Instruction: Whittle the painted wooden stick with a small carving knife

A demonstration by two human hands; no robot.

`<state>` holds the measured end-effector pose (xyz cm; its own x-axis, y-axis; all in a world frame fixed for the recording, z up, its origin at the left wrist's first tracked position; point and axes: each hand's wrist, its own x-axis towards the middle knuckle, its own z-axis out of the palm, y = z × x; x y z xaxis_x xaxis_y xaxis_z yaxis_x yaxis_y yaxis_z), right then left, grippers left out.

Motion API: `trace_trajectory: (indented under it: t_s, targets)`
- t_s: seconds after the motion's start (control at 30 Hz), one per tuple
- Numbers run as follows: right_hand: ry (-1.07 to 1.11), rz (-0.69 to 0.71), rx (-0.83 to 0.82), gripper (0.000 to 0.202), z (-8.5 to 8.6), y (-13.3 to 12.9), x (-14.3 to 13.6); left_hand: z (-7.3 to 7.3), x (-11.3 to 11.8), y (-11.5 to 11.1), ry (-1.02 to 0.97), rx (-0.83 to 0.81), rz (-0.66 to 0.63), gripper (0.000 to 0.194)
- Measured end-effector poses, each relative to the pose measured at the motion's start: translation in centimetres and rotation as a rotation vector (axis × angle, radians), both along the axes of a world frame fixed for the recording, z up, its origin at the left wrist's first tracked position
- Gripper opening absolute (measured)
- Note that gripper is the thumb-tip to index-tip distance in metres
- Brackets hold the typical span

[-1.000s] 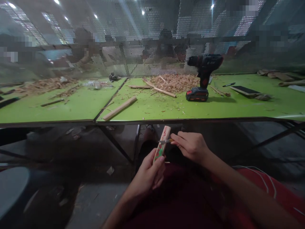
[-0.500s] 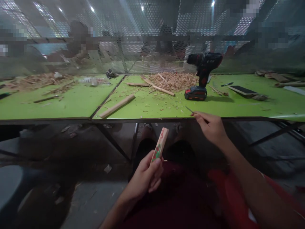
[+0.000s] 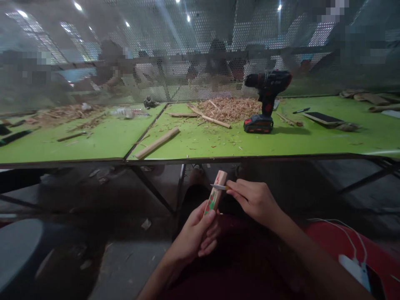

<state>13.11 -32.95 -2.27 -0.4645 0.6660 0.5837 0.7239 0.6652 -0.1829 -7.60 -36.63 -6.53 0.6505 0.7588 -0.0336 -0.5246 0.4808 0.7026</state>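
My left hand point(image 3: 200, 233) is wrapped round the lower part of a short wooden piece point(image 3: 221, 178) with red and green markings on its face, its top end tilted up and slightly right. In my right hand point(image 3: 254, 199) a small knife point(image 3: 218, 187) is pinched by its yellowish handle. The blade points left and lies across the upper part of the wooden piece, between the red and green markings. Both hands are over my lap, in front of the table's near edge.
On the green table point(image 3: 200, 146) stand a cordless drill point(image 3: 267, 100), a heap of wood shavings point(image 3: 233, 109), a wooden stick point(image 3: 158, 143) near the front edge and a dark flat object point(image 3: 323, 118). A perforated screen rises behind. A red seat point(image 3: 337, 239) holds white cables.
My right hand has moved left and down from the table's edge, bringing the knife onto the wooden piece. My left hand still holds the piece, slightly further right. The view has shifted a little.
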Motion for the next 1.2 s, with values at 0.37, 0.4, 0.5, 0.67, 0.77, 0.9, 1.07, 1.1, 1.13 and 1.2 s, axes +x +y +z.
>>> trace_trajectory:
  t_s: [0.37,0.4,0.5,0.67,0.77,0.9,1.07,1.1,1.13,1.2]
  targets:
    - [-0.143,0.001,0.156,0.03,0.0,1.1,1.2,0.5,-0.2,0.1,0.098,0.052,0.005,0.015]
    - [-0.154,-0.003,0.156,0.03,0.0,1.2,1.3,0.5,-0.2,0.1,0.104,0.048,0.006,0.016]
    - [-0.172,-0.049,0.123,0.032,0.1,2.1,2.2,0.5,-0.4,-0.5,0.114,0.03,0.001,0.017]
    - [0.15,-0.3,0.044,0.036,0.3,4.5,5.8,0.3,-0.5,-2.0,0.118,0.05,-0.125,0.018]
    - [0.436,-0.313,-0.151,0.04,0.6,3.7,6.7,0.4,-0.2,-1.5,0.128,0.034,0.01,0.018]
    - [0.727,-0.097,-0.68,0.051,0.0,1.1,6.3,0.4,0.5,-0.2,0.095,0.034,0.103,0.017]
    - [0.571,-0.129,-0.793,0.049,-3.6,1.2,7.2,0.1,0.4,0.3,0.052,-0.019,0.165,0.021]
    - [0.447,-0.264,-0.748,0.041,-4.7,1.7,7.5,0.0,0.3,0.4,0.047,-0.03,0.181,0.021]
    - [0.339,-0.384,-0.709,0.034,-6.0,2.1,7.8,-0.1,0.1,0.5,0.046,-0.037,0.201,0.021]
    - [0.218,-0.526,-0.701,0.026,-8.9,2.8,8.4,-0.4,-0.1,0.7,0.053,-0.043,0.245,0.02]
